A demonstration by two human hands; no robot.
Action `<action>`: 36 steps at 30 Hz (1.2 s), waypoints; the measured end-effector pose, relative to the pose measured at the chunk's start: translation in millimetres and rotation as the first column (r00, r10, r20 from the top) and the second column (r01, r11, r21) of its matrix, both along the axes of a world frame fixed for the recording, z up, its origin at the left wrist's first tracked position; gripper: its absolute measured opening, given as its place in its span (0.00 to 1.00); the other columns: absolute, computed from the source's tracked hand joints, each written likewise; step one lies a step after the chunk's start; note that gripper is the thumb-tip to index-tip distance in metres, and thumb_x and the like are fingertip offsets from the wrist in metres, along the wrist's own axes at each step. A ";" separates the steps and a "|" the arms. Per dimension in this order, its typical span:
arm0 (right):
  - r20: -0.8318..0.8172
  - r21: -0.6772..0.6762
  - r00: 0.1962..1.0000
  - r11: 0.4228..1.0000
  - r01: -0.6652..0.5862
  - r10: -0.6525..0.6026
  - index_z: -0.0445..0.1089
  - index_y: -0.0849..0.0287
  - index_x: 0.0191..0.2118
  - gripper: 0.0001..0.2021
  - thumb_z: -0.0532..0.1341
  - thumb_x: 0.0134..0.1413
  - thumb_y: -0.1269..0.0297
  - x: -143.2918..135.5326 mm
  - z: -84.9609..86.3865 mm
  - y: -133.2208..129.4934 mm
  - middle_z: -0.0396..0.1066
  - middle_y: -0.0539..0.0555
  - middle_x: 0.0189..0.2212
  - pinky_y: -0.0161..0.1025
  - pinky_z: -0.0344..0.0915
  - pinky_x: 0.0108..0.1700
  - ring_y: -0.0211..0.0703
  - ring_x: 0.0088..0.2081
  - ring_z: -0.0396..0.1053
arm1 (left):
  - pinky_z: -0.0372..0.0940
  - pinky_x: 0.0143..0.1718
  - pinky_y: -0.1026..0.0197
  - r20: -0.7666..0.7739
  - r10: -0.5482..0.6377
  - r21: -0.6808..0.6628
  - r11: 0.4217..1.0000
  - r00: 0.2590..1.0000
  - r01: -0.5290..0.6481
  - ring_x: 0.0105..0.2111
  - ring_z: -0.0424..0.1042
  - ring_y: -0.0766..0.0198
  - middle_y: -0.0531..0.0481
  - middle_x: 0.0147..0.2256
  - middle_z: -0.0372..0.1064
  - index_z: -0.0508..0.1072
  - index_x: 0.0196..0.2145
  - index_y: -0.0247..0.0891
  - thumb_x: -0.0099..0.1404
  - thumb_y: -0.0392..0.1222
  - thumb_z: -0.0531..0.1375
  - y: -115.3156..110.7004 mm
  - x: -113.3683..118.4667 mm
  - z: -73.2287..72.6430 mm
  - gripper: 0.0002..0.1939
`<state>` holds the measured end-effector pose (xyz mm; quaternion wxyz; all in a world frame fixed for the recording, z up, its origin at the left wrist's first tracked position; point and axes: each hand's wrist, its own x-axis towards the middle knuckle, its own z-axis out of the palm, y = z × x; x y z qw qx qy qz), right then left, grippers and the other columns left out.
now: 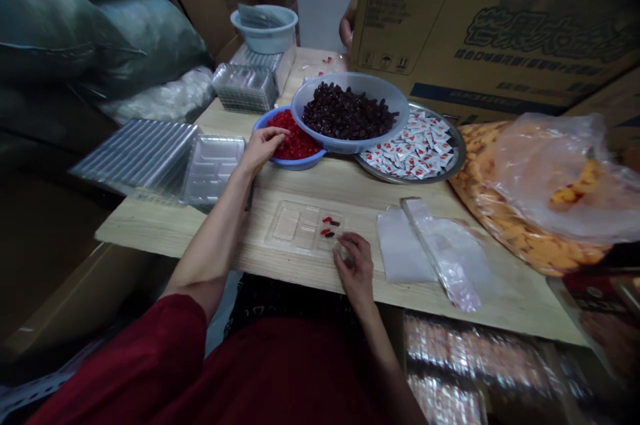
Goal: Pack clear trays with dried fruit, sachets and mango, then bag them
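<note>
My left hand (265,147) reaches over the left rim of a blue bowl of red pieces (300,145), its fingers bent together at the pieces; what they grip, if anything, is too small to name. On the table before me lies a clear compartment tray (294,225), with two red pieces (326,232) and two dark ones (329,235) in its right part. Beside the tray's lower right corner is my right hand (354,262), fingers curled and apart, touching near the edge. A bowl of dark pieces (347,112) partly overlaps the red one.
Small white packets (420,148) fill a metal tray at the back right. Clear bags (407,245) lie right of my right hand. Stacked clear trays (213,168) stand left. A large carton (480,32) rises behind, another person's hand (347,22) at its left edge.
</note>
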<state>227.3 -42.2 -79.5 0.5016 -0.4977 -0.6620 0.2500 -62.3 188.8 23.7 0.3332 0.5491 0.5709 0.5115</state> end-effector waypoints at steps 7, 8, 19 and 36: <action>-0.082 -0.023 0.994 0.997 0.068 -0.070 0.75 0.55 0.47 0.08 0.60 0.66 0.66 1.3 0.0 0.6 0.72 0.58 0.48 0.52 0.69 0.56 0.48 0.52 0.70 | 0.69 0.43 0.58 -0.271 -0.407 -0.050 0.911 0.872 0.410 0.38 0.75 0.60 0.46 0.38 0.78 0.79 0.38 0.39 0.69 0.49 0.62 -133.6 71.1 -15.9 0.12; -0.089 -0.027 0.993 0.997 0.070 -0.072 0.75 0.55 0.47 0.08 0.60 0.66 0.66 1.4 0.0 0.5 0.72 0.58 0.48 0.52 0.69 0.56 0.47 0.52 0.70 | 0.69 0.44 0.57 -0.304 -0.464 -0.068 0.882 0.832 0.467 0.40 0.75 0.59 0.46 0.40 0.78 0.79 0.40 0.40 0.70 0.48 0.61 -151.3 81.2 -22.8 0.11; -0.092 -0.040 0.993 0.997 0.070 -0.073 0.76 0.55 0.46 0.08 0.60 0.66 0.67 2.1 4.1 2.2 0.73 0.58 0.46 0.50 0.68 0.55 0.47 0.51 0.70 | 0.63 0.51 0.50 -0.608 -0.266 0.102 0.908 0.748 0.406 0.48 0.70 0.54 0.46 0.44 0.77 0.79 0.45 0.43 0.73 0.42 0.60 -208.7 96.2 -75.8 0.09; 0.466 -0.128 0.847 0.929 0.348 -0.254 0.76 0.59 0.51 0.13 0.59 0.65 0.64 112.7 119.2 188.6 0.74 0.62 0.53 0.48 0.61 0.63 0.50 0.57 0.69 | 0.67 0.47 0.55 -0.469 -0.222 0.129 0.940 0.855 0.315 0.43 0.73 0.58 0.47 0.40 0.75 0.77 0.43 0.41 0.73 0.41 0.57 -201.7 77.9 -42.6 0.08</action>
